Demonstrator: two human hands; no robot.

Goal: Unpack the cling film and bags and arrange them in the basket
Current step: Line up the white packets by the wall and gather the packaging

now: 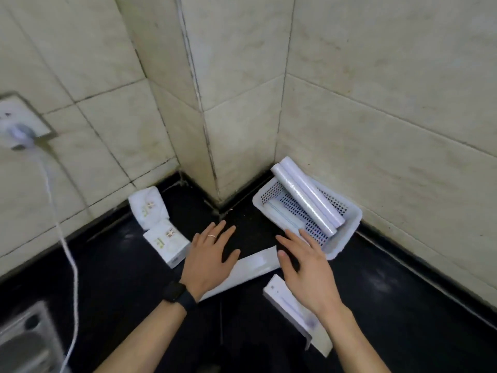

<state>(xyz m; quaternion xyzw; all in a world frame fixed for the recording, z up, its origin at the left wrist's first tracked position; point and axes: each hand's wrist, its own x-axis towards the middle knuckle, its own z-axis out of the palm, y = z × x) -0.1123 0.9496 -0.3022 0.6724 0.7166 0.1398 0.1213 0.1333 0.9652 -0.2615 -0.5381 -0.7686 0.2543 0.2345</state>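
- Rolls (305, 201): two, side by side, lying slantwise in the basket (339, 249). Their far ends rest on its far rim, ahead of the right fingertips.
- Basket: white, perforated, on the black tabletop (376, 292) in the corner of the tiled wall (376, 117). Its near corner is just beside the right fingers (289, 242).
- Flat pack (281, 215): lies in the basket left of the rolls, just beyond the right fingertips.
- Left hand (208, 261): palm down, fingers (215, 232) straight and spread, gripping nothing. It has a ring (211, 236) on one finger and a watch (176, 292) on the wrist.
- Right hand (306, 267): palm down, fingers straight and relaxed, gripping nothing.
- Long box (255, 265): white, flat on the tabletop, running from under the left palm to the right thumb. Contact with either hand cannot be told.
- Second box (277, 292): white, beneath the right wrist, nearer the viewer than the fingers.
- Small boxes (166, 242): two, left of the left fingers, the farther one by the wall.
- Socket (16, 117) and cable (67, 251): far left of the left fingers.
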